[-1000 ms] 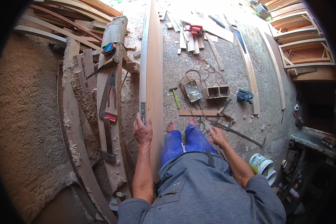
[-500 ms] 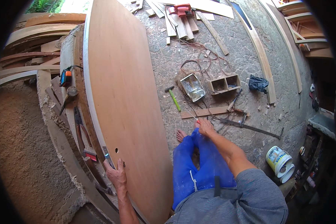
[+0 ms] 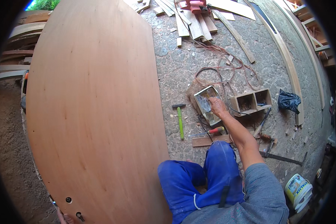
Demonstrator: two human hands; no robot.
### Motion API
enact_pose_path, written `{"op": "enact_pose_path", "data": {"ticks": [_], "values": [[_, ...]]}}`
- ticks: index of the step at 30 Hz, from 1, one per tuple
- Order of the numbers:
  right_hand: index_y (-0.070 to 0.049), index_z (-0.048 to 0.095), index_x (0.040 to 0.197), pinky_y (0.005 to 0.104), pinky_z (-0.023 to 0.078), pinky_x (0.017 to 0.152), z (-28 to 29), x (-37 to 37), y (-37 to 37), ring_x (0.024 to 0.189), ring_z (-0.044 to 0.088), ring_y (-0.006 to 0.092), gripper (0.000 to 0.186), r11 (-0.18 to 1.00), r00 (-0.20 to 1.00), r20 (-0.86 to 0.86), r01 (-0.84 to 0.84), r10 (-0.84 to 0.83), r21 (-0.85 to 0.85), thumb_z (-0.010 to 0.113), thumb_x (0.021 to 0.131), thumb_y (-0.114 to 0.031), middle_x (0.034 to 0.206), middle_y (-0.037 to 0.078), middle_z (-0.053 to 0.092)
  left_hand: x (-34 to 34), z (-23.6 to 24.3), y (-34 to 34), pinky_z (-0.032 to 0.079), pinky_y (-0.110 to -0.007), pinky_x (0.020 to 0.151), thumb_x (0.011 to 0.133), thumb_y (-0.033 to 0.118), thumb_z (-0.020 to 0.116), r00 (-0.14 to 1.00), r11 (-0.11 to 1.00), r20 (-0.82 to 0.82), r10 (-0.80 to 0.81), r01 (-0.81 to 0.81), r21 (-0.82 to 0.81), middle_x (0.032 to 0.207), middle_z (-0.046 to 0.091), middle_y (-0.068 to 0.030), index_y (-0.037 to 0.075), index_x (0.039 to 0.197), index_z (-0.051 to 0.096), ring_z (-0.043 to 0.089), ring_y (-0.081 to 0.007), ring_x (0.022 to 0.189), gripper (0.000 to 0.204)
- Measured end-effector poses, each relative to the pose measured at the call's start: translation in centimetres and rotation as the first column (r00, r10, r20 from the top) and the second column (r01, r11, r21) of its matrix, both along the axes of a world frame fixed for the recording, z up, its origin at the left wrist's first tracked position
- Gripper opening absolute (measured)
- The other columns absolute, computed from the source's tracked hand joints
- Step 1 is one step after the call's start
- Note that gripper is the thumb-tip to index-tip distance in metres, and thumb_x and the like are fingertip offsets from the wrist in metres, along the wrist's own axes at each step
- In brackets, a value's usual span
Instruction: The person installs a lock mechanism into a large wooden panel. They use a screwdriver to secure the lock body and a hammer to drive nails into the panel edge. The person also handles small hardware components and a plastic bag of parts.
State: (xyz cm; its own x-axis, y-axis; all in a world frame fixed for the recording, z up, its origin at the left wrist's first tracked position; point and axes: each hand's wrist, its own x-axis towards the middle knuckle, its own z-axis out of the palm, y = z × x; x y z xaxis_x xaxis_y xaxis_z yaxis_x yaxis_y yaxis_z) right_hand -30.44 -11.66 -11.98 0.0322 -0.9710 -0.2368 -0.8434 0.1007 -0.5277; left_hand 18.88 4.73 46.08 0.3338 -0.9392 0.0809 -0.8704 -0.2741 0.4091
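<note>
A large light-brown wooden door [image 3: 97, 104] stands on its edge at my left, with a round hole [image 3: 68, 200] and a metal spindle [image 3: 79, 215] low on its face. My left hand [image 3: 64, 217] grips the door's edge beside these; most of the hand is cut off by the frame. My right hand [image 3: 217, 106] reaches into a pale rectangular box [image 3: 212, 118] on the floor, fingers drawn together over its contents; what they hold, if anything, is hidden. A screwdriver [image 3: 215, 130] with a red and yellow handle lies near my knee, by a wood strip [image 3: 202, 141].
A green-handled hammer [image 3: 180, 123] lies left of the box. Right of it sit a two-compartment wooden box [image 3: 252, 101], a black plastic bag [image 3: 289, 100] and a clamp [image 3: 283, 158]. Cables [image 3: 231, 69] trail toward a red power tool [image 3: 194, 5] on planks. A white bucket [image 3: 298, 192] stands at lower right.
The screwdriver has left my right hand and lies on the floor. That hand has moved forward into the pale box. My knees are bent lower, and the view sits closer to the door.
</note>
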Motion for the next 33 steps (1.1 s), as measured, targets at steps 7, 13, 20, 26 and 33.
{"op": "enact_pose_path", "data": {"ticks": [7, 13, 20, 26, 33], "values": [[-0.012, 0.054, 0.105, 0.0581, 0.052, 0.079, -4.7, 2.0, -3.0, 0.097, 0.065, 0.0497, 0.022, 0.99, 0.985, -0.109, -0.127, 0.133, 0.058, 0.056, 0.084, -0.007, 0.102, 0.023, 0.067, 3.4, 0.8, 3.5, 0.051, -0.035, 0.092, 0.103, 0.067, 0.031, 0.986, 0.979, -0.152, 0.07, -0.097, -0.181, 0.122, 0.065, -0.0176, -0.006, 0.138, 0.049, 0.064, -0.0221, 0.109, 0.083], [0.0, 0.055, 0.088, 0.0533, 0.053, 0.074, -5.2, 1.1, -4.3, 0.083, 0.067, 0.0459, 0.014, 0.966, 0.982, -0.001, -0.187, 0.19, -0.178, 0.062, 0.077, -0.006, 0.084, 0.028, 0.066, 5.4, 3.0, 4.0, 0.051, -0.044, 0.076, 0.107, 0.048, 0.043, 0.955, 0.966, 0.244, 0.171, -0.114, -0.231, 0.091, 0.069, -0.0233, -0.001, 0.109, 0.063, 0.069, -0.0387, 0.087, 0.053], [-0.001, 0.06, 0.099, 0.0389, 0.053, 0.066, 4.6, 1.9, -2.8, 0.069, 0.065, 0.0262, 0.027, 0.978, 0.858, 0.48, -0.109, 0.184, -0.179, 0.076, 0.079, -0.01, 0.078, 0.015, 0.067, 6.7, 0.4, 4.0, 0.051, -0.052, 0.072, 0.106, 0.036, 0.047, 0.927, 0.953, 0.31, 0.213, -0.128, -0.274, 0.087, 0.067, -0.027, 0.002, 0.106, 0.064, 0.065, -0.0482, 0.089, 0.037], [-0.006, 0.048, 0.133, 0.0272, 0.048, 0.056, 21.9, 16.9, 5.1, 0.061, 0.059, 0.0119, 0.052, 0.878, 0.336, 0.941, -0.459, 0.033, 0.134, 0.076, 0.089, -0.009, 0.076, 0.006, 0.065, 6.7, 0.9, 4.5, 0.055, -0.054, 0.073, 0.105, 0.035, 0.049, 0.922, 0.937, 0.303, 0.242, -0.14, -0.321, 0.088, 0.07, -0.0255, 0.004, 0.101, 0.065, 0.067, -0.0465, 0.087, 0.035], [-0.005, 0.058, 0.106, 0.0272, 0.051, 0.055, 29.4, 24.6, 9.1, 0.062, 0.062, 0.0121, 0.025, 0.8, 0.343, 0.903, -0.6, 0.26, -0.002, 0.076, 0.091, -0.012, 0.077, 0.007, 0.067, 7.4, -0.1, 4.3, 0.05, -0.052, 0.071, 0.106, 0.039, 0.048, 0.903, 0.929, 0.364, 0.231, -0.093, -0.358, 0.087, 0.068, -0.0248, 0.005, 0.105, 0.064, 0.065, -0.0471, 0.09, 0.037]]}}
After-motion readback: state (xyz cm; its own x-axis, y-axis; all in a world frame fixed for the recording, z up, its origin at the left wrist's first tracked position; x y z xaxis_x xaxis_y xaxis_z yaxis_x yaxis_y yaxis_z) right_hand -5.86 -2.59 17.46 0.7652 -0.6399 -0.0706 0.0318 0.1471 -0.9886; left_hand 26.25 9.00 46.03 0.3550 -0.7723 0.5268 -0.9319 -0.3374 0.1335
